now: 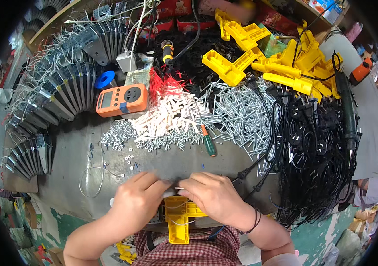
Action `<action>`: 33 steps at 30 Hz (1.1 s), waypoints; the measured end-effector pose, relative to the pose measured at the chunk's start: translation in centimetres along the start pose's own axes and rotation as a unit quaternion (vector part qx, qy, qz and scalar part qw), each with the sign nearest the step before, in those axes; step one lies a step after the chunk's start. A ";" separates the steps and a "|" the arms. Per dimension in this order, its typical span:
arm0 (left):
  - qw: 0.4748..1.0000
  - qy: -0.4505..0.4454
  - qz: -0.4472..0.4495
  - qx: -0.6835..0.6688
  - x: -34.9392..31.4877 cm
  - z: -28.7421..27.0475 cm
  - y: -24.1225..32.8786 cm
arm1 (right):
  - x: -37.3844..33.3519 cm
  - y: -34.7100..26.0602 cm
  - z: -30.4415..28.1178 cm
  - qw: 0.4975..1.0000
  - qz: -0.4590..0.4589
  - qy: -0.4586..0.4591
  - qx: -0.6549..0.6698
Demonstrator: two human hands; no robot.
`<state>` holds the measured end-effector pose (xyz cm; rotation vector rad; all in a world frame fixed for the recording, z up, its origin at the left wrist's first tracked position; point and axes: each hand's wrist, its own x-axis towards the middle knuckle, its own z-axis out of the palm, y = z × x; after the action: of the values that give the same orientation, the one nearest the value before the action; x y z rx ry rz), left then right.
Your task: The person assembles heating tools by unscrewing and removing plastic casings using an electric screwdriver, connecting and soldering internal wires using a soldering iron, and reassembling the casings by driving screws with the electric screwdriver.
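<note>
Over the near edge of the table, my left hand (139, 197) and my right hand (212, 194) meet with fingers pinched. A thin white piece (179, 188) like a wire end or sleeve pokes out of my right fingertips. Whatever my left fingertips grip is blurred and covered by the fingers. Just below both hands lies a yellow T-shaped plastic housing (179, 232), its hollow side up, close against the checked apron. Pale wires (181, 223) cross its open inside. Part of the housing's upper end is hidden behind my hands.
Piles of screws (244, 113), white sleeves (171, 115) and small nuts (117, 134) cover the middle. A screwdriver (208, 142) lies before them. An orange multimeter (122, 99), solder spool (105, 80), grey metal parts (64, 88), yellow housings (286, 66) and black plug cords (309, 155) surround them.
</note>
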<state>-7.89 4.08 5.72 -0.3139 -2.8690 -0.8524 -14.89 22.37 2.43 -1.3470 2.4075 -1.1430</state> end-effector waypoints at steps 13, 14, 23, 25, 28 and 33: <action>0.926 0.003 0.068 0.371 9.8 -2.1 -8.2 | -0.5 5.1 0.0 0.936 0.198 -0.016 0.290; 0.921 0.034 0.069 0.383 11.7 -1.7 -9.1 | -0.5 5.1 0.4 0.938 0.191 -0.020 0.290; 0.939 0.061 0.071 0.330 17.7 -0.6 -11.7 | -0.7 5.2 0.4 0.956 0.141 -0.016 0.255; 0.964 0.098 0.030 0.247 17.1 -1.0 -9.8 | -0.7 5.3 0.2 0.952 0.154 -0.016 0.262; 0.974 0.104 0.053 0.196 13.3 -2.8 -6.3 | -0.8 5.3 0.1 0.947 0.173 -0.009 0.271; 0.972 -0.003 -0.028 0.235 6.6 -3.3 -5.2 | -0.3 4.6 0.4 0.919 0.220 0.011 0.327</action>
<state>-15.27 -0.89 6.94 -0.1798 -2.9764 -0.1575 -17.60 23.83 -1.06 -0.5513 1.9011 -1.6007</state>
